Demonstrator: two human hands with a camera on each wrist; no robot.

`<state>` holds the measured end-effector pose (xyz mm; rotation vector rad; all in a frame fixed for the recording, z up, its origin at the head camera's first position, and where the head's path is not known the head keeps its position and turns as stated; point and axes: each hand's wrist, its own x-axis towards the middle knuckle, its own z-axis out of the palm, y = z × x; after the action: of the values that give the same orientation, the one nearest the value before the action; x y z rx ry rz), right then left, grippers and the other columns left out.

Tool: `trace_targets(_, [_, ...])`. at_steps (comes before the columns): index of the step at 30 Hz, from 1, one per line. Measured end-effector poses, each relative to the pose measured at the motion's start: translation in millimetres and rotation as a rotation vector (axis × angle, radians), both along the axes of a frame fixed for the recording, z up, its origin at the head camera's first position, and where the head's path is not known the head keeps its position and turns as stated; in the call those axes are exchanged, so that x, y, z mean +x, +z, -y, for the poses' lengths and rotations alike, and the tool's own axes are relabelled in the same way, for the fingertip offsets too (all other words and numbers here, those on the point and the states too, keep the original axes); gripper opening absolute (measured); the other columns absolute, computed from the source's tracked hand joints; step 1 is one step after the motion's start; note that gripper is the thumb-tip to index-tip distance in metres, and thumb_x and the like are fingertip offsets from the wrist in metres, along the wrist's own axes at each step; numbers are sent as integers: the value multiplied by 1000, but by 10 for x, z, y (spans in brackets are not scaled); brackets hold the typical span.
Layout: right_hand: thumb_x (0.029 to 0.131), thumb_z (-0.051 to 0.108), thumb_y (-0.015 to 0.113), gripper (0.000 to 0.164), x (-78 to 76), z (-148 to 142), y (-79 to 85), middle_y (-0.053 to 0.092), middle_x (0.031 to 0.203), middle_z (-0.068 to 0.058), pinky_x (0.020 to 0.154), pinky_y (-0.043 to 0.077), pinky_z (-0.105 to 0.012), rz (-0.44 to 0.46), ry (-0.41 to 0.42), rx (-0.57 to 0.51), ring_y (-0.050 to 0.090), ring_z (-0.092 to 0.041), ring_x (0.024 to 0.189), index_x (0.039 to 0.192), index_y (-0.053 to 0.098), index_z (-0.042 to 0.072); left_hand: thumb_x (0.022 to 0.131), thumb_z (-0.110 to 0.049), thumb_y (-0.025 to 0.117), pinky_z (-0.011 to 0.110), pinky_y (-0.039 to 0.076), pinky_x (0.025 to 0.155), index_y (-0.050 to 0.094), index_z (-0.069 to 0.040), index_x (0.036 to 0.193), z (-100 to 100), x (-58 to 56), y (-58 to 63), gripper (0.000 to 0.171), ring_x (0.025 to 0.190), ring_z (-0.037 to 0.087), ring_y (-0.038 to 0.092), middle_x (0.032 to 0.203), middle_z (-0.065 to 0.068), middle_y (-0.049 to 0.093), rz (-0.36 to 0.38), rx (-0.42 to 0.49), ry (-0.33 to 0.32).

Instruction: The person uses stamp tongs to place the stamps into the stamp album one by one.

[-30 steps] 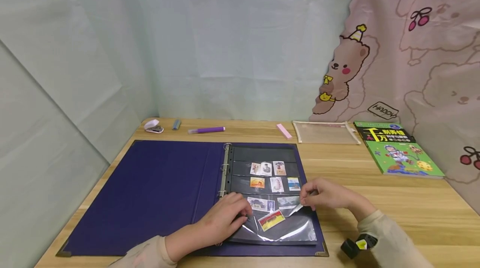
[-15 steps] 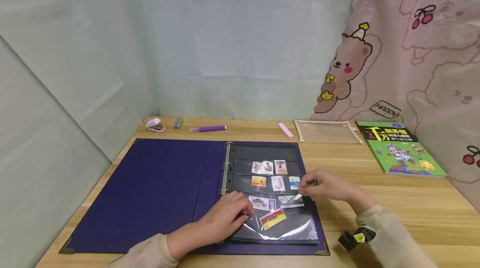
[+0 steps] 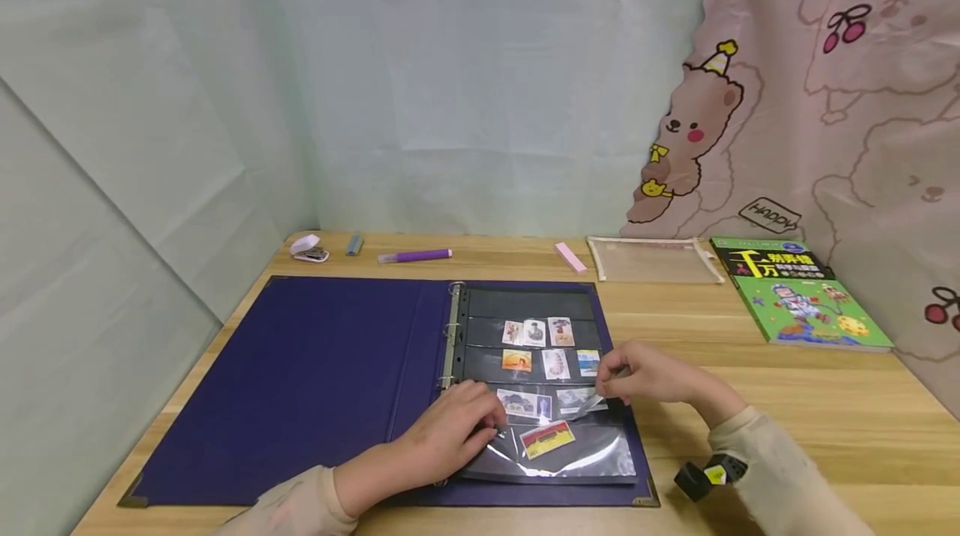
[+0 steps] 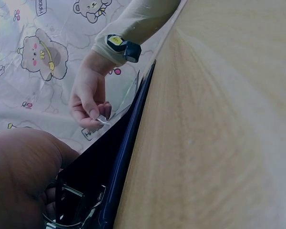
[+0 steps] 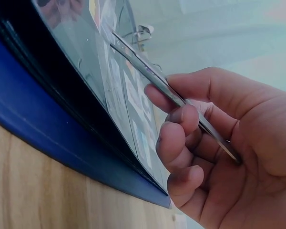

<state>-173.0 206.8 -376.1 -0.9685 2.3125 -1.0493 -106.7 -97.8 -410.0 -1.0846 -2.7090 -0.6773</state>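
Observation:
In the head view a ring-binder stamp album [image 3: 337, 353] lies spread out, with a black pocket page [image 3: 525, 303] on its right half. A red and yellow stamp [image 3: 547, 439] lies tilted at the bottom pocket. My right hand [image 3: 637, 373] grips metal tweezers [image 5: 148, 71], their two tips slightly apart in the right wrist view and pointing at the page near that stamp. By the binder rings [image 4: 69, 205], my left hand [image 3: 450, 432] has thumb and fingertips at the bottom pocket's clear film [image 3: 510, 448], pinching it where it creases. Several other stamps sit in the rows above.
Along the back lie a stapler [image 3: 309, 249], a small grey-blue block [image 3: 354, 245], a purple marker [image 3: 415, 256], a pink strip [image 3: 570, 257] and a mesh zip pouch [image 3: 652, 259]. A green book [image 3: 810, 303] lies at the right, near the patterned curtain.
The tweezers have swung up from beside the red and yellow stamp, then come back down a little toward its upper right. That stamp stays nearly in place, and the left hand holds still.

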Motion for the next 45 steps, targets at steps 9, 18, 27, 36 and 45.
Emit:
trace_targets(9, [82,7,58,9,-12,-30,7,58,66,-1,48,42,-18,9,27,22,46,1,53,75,63,5,81,-14,63,18,36,71,57,-21,86,4,3,17,10,78,1,42,78,-13,49,4,-1,4])
trace_targets(18, [81,4,55,9,-21,-74,53,53,68,10,49,42,-18,51,52,51,44,3,56,76,62,5,81,-14,63,18,36,72,58,-21,86,12,-2,-16,10,78,1,42,79,-13,49,10,-1,0])
trace_targets(27, [82,8,57,8,-37,-28,60,54,68,9,50,43,-20,44,50,61,45,2,56,77,63,7,81,-14,63,18,36,71,57,-21,86,15,2,-21,10,78,1,41,79,-13,49,4,11,-6])
trace_targets(36, [81,7,56,8,-68,-25,65,52,66,9,49,40,-17,101,76,93,44,0,53,77,63,6,81,-13,63,17,36,70,57,-21,85,11,-4,-39,11,77,0,41,78,-13,49,-6,18,-15])
trace_targets(45, [83,6,54,8,-83,-149,67,53,72,6,50,45,-24,97,75,30,47,-1,57,81,62,5,81,-14,63,18,37,72,57,-22,85,11,-8,-28,11,77,0,41,78,-14,49,10,-1,-6])
